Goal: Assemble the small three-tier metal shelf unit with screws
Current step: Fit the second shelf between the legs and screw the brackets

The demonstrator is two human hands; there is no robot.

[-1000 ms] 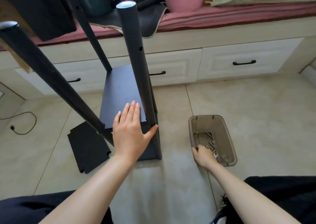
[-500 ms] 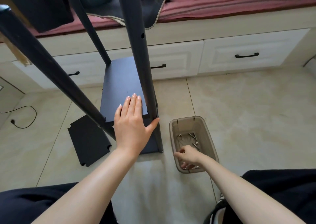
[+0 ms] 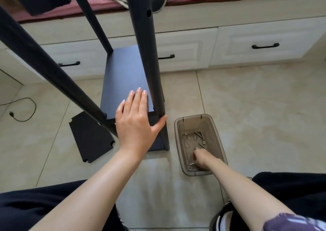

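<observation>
Three dark shelf legs [image 3: 148, 68] rise toward 12 o'clock. Two dark shelf panels: one fixed panel [image 3: 123, 79] between the legs, one loose panel [image 3: 88, 135] on the floor at 9 o'clock. One plastic bin [image 3: 217, 133] holds several screws [image 3: 198, 134] and about four washers [image 3: 204, 142], not exactly countable. Three drawer handles [image 3: 265, 46] show. Two hands: left hand [image 3: 135, 125], right hand [image 3: 201, 158].

L grip [image 3: 135, 123] rests flat on shelf panel [image 3: 123, 82], thumb touching the post [image 3: 151, 68] just to its R. Loose panel [image 3: 90, 137] on floor, L of that grip. Bin [image 3: 218, 139] on floor to its R; R grip [image 3: 201, 158] inside, among screws [image 3: 199, 135].
</observation>
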